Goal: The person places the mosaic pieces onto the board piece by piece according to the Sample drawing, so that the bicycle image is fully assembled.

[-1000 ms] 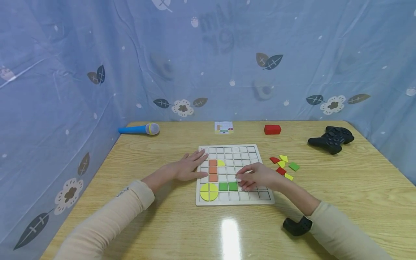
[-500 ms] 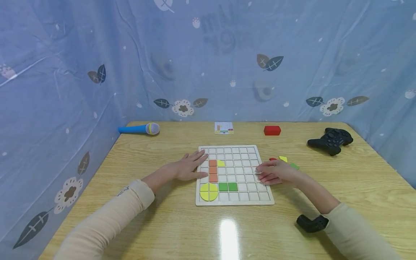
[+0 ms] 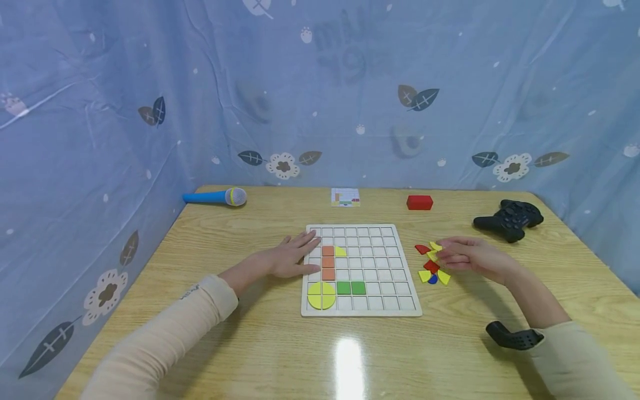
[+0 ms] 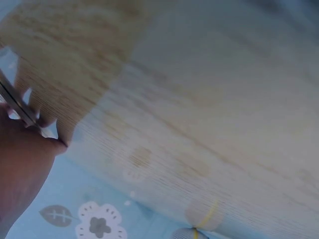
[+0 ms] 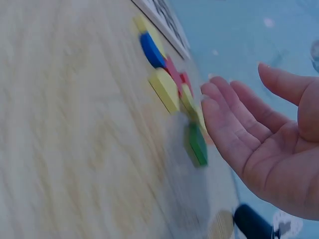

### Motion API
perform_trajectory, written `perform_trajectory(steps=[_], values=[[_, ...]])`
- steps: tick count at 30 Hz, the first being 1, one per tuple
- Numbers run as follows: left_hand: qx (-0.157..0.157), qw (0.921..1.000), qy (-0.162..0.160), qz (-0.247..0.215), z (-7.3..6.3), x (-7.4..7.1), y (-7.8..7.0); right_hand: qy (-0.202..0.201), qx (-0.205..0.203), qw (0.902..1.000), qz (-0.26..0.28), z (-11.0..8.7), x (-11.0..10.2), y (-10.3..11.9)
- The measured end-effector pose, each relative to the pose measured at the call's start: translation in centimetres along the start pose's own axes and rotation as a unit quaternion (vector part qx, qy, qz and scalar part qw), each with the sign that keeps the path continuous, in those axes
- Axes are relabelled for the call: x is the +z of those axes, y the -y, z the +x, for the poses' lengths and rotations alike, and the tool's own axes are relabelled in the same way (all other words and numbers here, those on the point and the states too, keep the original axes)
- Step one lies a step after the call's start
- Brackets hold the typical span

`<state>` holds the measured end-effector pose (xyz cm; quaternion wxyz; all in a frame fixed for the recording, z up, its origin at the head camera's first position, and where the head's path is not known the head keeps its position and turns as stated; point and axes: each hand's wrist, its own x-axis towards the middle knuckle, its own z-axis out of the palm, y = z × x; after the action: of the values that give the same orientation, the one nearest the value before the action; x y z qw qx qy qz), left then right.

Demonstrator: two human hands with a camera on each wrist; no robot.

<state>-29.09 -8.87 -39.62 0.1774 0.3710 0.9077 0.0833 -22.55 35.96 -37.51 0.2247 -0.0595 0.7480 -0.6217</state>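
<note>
My left hand (image 3: 292, 260) rests on the left edge of a white grid board (image 3: 367, 250), fingers spread; the left wrist view catches the hand (image 4: 25, 159) at the board's edge. On the board are orange squares (image 3: 328, 262), a yellow circle (image 3: 321, 295) made of quarter pieces, a single yellow quarter (image 3: 340, 251) and two green squares (image 3: 351, 288). My right hand (image 3: 475, 258) hovers over loose pieces right of the board, holding nothing, fingers loosely extended. Near its fingertips in the right wrist view lies a green square (image 5: 197, 144); beyond it are yellow, red and blue pieces (image 5: 152, 51).
Along the back of the table lie a blue toy microphone (image 3: 215, 198), a small pattern card (image 3: 345, 198), a red block (image 3: 419, 203) and a black game controller (image 3: 509, 220). A blue printed curtain (image 3: 320, 100) hangs behind.
My right hand has left the board and moved right over the loose pieces. A blue piece and a yellow one near the board now show. The left hand stays in place.
</note>
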Motion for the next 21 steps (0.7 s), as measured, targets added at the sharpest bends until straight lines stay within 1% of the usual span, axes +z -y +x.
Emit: perform_trajectory(steps=[3,6,8,10,14,18,21], values=[[0.002,1.0000,0.001,-0.001,0.0,-0.1,0.0,-0.007,-0.020,0.9998,0.000,-0.5,-1.2,-0.4],[0.004,1.0000,0.001,-0.001,0.0,-0.1,-0.1,-0.010,-0.040,0.9989,0.022,-1.0,-1.9,-0.6],[0.005,1.0000,0.002,-0.002,0.0,-0.2,-0.1,-0.024,-0.040,0.9985,0.030,-1.2,-2.1,-0.7],[0.005,1.0000,0.002,-0.002,-0.1,-0.2,-0.2,-0.033,-0.036,0.9985,0.024,-1.4,-2.3,-0.7],[0.004,1.0000,0.001,0.001,-0.1,-0.2,-0.2,-0.056,-0.023,0.9979,-0.024,-1.4,-2.5,-1.0],[-0.003,1.0000,0.006,0.005,0.0,-0.2,-0.2,-0.067,-0.023,0.9949,-0.073,-1.4,-2.7,-1.4],[-0.005,0.9999,0.007,0.006,0.0,-0.2,-0.2,-0.072,-0.035,0.9884,-0.129,-1.4,-2.7,-1.7]])
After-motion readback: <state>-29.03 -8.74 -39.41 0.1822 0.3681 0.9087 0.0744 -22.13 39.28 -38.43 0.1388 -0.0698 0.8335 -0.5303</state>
